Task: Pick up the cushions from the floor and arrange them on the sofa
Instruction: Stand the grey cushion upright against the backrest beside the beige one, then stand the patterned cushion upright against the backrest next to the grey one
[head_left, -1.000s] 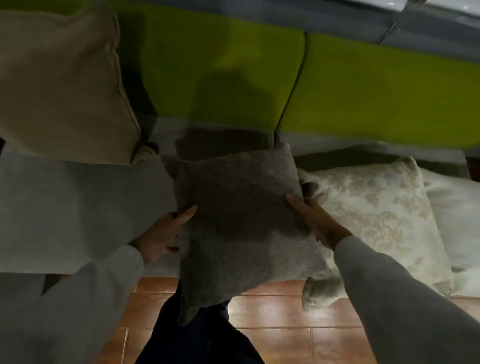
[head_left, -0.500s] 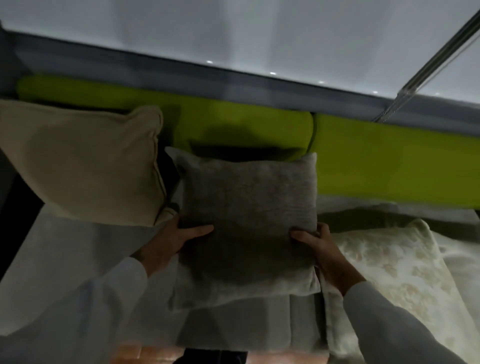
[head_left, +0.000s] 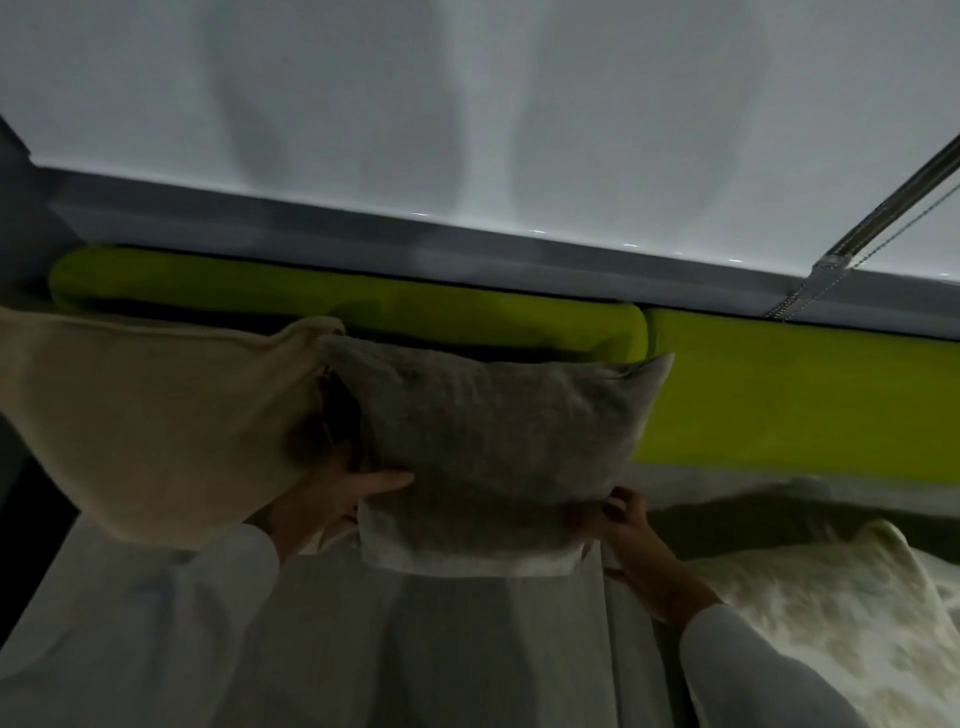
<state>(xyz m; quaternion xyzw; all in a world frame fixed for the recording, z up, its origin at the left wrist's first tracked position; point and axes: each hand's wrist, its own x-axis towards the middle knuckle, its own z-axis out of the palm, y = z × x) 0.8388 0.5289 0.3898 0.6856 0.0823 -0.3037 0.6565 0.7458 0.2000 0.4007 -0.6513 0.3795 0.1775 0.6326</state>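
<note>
A grey cushion (head_left: 498, 441) leans upright against the sofa's lime-green backrest (head_left: 779, 400), its lower edge resting on the pale grey seat (head_left: 467, 649). My left hand (head_left: 332, 493) grips its lower left corner, thumb across the front. My right hand (head_left: 634, 540) holds the lower right corner. A beige cushion (head_left: 156, 426) stands against the backrest just to the left, touching the grey one. A cream patterned cushion (head_left: 831, 613) lies flat on the seat at the right.
A white roller blind (head_left: 467, 104) with a bead chain (head_left: 852, 244) hangs behind the sofa above a grey sill (head_left: 311, 228). My white sleeves (head_left: 156, 623) cover the lower part of the view. The floor is out of sight.
The grey cushion has gone from over the floor up onto the seat and back against the green backrest. Both hands slid down to its lower corners. My view tilted upward.
</note>
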